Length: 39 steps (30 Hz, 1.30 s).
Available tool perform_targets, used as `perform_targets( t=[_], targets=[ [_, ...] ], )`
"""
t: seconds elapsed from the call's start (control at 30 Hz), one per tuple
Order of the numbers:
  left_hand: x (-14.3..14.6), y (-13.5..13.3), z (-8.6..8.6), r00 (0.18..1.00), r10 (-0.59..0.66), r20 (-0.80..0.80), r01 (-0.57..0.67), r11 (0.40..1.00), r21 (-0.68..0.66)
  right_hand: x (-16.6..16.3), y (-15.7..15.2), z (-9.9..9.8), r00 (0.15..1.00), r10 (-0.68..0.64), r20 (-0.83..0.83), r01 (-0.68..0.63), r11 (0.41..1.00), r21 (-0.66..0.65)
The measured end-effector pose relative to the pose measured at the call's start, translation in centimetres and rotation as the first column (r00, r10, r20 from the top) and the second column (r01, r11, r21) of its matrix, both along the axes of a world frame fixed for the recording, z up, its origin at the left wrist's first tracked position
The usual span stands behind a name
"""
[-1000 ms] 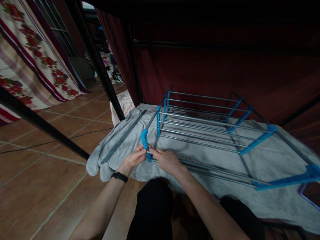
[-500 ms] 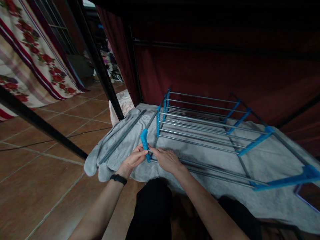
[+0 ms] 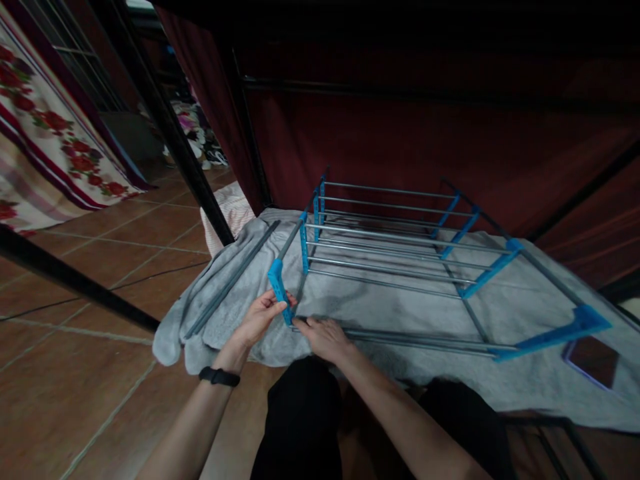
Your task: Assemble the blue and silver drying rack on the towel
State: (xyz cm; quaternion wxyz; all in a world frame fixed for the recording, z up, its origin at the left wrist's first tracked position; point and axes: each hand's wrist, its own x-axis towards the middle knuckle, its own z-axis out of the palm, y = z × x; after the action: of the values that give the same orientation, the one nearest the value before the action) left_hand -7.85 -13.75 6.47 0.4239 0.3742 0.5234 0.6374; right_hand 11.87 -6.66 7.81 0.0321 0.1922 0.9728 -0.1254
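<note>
A rack of grey metal rods [image 3: 390,263] joined by blue plastic side pieces lies on a grey towel [image 3: 500,313] on the floor. My left hand [image 3: 257,317] is closed on the nearest blue side piece [image 3: 278,288] at the rack's left front corner. My right hand [image 3: 325,339] is closed around the front rods [image 3: 425,340] just right of that piece. A black band sits on my left wrist. The matching blue piece [image 3: 550,335] at the right front end rests on the towel.
Two loose grey rods [image 3: 233,280] lie on the towel's left part. A phone [image 3: 593,361] lies at the towel's right. Black bed-frame posts [image 3: 165,127] stand left, with dark red cloth behind the rack. Tiled floor extends to the left. My dark-clad knees are at the bottom.
The view has shifted, so everything sits further left and the phone has come into sight. My right hand has slid slightly down and toward me along the front rods; my left hand keeps its hold.
</note>
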Motion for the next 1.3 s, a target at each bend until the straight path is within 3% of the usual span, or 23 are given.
perform_targets(
  t=[0.27,0.53,1.03,1.17,1.23,1.3],
  targets=[
    [0.6,0.1,0.2,0.998,0.047,0.048,-0.048,0.999,0.004,-0.5,1.6,2.3,0.992,-0.013,-0.124,0.022,0.997,0.077],
    [1.7,0.1,0.1,0.991,0.088,0.096,-0.089,0.996,0.004,-0.7,1.5,1.2,0.991,-0.027,-0.131,0.037,0.996,0.077],
    [2.3,0.3,0.1,0.988,0.110,0.106,-0.110,0.994,-0.004,-1.2,2.0,1.4,0.987,-0.006,-0.161,0.018,0.997,0.075],
    [2.2,-0.1,-0.3,0.986,0.157,0.057,-0.157,0.988,0.003,1.1,0.4,0.8,0.942,0.092,-0.322,-0.032,0.981,0.189],
    [1.9,-0.7,-0.9,0.978,0.208,-0.010,-0.208,0.978,0.005,3.4,-0.5,-0.5,0.925,0.160,-0.343,-0.086,0.971,0.223],
    [1.5,-1.3,-1.9,0.972,0.218,-0.091,-0.221,0.975,-0.025,5.9,-0.8,-2.4,0.940,0.149,-0.307,-0.082,0.972,0.221]
  ],
)
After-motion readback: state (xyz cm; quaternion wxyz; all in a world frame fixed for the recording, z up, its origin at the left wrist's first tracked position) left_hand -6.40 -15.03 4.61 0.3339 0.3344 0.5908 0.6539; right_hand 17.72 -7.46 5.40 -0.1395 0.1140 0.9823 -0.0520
